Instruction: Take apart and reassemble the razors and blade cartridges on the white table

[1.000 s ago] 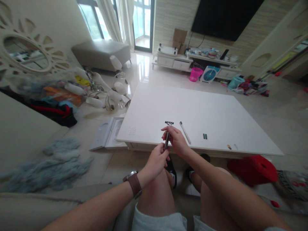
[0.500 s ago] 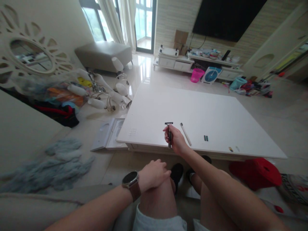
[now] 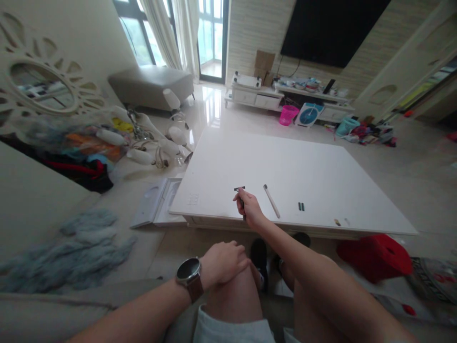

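Note:
My right hand is closed around the dark handle of a razor, held up above the near edge of a white table. The razor's T-shaped head sticks out past the fingertips; most of its handle is hidden by my fingers. My left hand, with a watch on its wrist, lies flat over my knee and holds nothing. Right of the razor, a toothbrush with dark bristles lies on the table. Two small dark green batteries lie further right, then a tiny yellow-and-black item.
An opened white box lies on the floor by the table's left end, near a lamp fixture with white shades. A red stool-like object stands at the near right. Grey fluffy cloth is spread on the left floor.
My right hand has shifted slightly left with the razor, whose handle has turned more out of sight. The whole view has moved a little. My left hand stays on the knee.

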`<state>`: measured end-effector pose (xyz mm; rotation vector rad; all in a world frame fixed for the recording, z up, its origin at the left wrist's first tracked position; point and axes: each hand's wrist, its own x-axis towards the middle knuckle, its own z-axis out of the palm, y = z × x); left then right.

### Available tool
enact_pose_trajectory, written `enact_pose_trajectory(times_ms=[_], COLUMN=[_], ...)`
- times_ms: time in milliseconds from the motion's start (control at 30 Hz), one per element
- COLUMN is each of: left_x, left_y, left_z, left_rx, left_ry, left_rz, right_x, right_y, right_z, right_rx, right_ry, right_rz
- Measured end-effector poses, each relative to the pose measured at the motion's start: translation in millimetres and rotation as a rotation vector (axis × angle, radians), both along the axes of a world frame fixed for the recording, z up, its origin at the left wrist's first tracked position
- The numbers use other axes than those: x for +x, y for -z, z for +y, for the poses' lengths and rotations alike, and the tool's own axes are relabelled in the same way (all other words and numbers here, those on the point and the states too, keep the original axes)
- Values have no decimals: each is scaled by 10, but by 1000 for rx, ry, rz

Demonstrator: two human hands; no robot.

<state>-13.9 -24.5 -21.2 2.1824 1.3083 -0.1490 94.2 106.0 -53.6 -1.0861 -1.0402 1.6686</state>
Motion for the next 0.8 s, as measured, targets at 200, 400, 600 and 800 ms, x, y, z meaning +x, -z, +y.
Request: enact_pose_trajectory(times_ms=[200, 400, 600, 800], left_x=[-40, -14, -16, -62], left_y=[-74, -72, -4, -131], left_z=[3, -8, -10, 16], left_rx=[0, 19, 55, -19], left_ry=[0, 11, 0, -30], left_rz=[184, 166, 91, 254], right_x=[-44, -103, -141, -89], right_y=[205, 241, 200, 158], right_z=[82, 27, -71, -60], right_rx=[-24, -48, -68, -54], right_ry=[22, 3, 2, 11], right_rz=[-100, -97, -57, -42])
